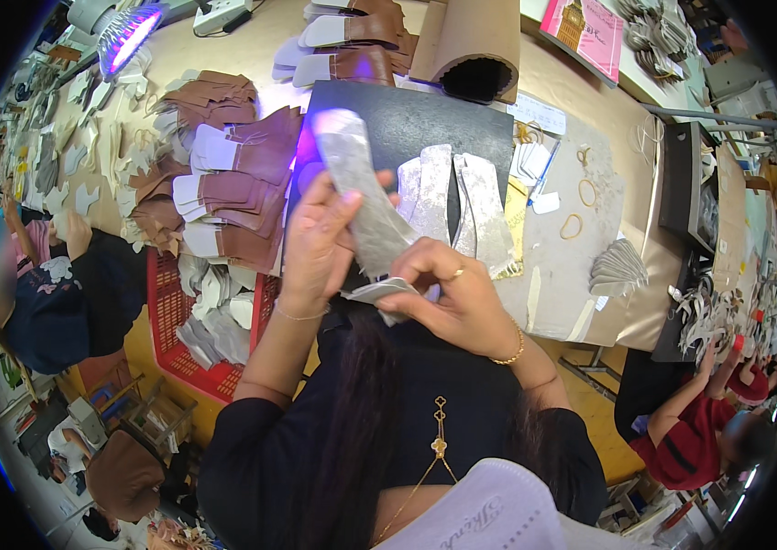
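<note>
My left hand point(322, 229) holds a long, curved silver-grey shoe-upper piece point(372, 206) by its middle, thumb against its edge and fingers behind. The piece is raised above a dark board point(365, 101). At the near end, my right hand point(457, 291) pinches a grey flap point(379, 291), its fingers curled over it. Whether that flap is a folded end of the same piece or a separate piece, I cannot tell. More silver pieces point(427, 197) lie fanned out on the board, just beyond my right hand.
Stacks of brown pieces with white ends point(246, 192) stand left of the board. Below them is a red basket point(168, 321) of grey and white scraps. A cardboard tube point(471, 46) lies behind; a blue pen point(544, 170) and rubber bands point(572, 225) are right. Other people sit either side.
</note>
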`<state>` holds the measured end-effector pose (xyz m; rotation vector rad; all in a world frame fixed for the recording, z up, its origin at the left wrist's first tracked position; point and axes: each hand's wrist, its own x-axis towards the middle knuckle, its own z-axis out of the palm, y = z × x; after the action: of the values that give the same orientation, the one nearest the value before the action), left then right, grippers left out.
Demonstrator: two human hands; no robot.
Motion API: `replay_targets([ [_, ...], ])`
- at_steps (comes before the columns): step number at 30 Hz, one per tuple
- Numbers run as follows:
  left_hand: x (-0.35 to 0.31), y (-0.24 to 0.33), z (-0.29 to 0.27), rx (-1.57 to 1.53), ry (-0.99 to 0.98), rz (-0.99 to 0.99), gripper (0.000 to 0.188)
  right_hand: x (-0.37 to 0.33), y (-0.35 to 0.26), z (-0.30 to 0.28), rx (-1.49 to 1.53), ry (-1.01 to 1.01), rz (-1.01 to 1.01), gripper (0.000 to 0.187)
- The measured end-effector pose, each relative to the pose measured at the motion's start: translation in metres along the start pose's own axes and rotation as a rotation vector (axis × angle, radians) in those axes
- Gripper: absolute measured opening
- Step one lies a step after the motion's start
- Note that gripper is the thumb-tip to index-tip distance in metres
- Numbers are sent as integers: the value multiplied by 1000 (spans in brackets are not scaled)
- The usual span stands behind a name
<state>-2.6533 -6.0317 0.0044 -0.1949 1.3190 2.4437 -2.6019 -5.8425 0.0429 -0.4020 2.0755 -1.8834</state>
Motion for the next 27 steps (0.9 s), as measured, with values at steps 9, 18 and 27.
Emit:
replay_targets([
  [9, -10, 35, -21, 342, 91, 360, 43, 24, 38, -18, 318, 380, 113, 41],
  [18, -21, 7, 10, 235, -112, 158, 35, 35, 16, -43, -424, 507, -426, 38],
  [27, -17, -4, 18, 465, -145, 217, 25, 24, 8, -31, -252, 427, -292, 17],
])
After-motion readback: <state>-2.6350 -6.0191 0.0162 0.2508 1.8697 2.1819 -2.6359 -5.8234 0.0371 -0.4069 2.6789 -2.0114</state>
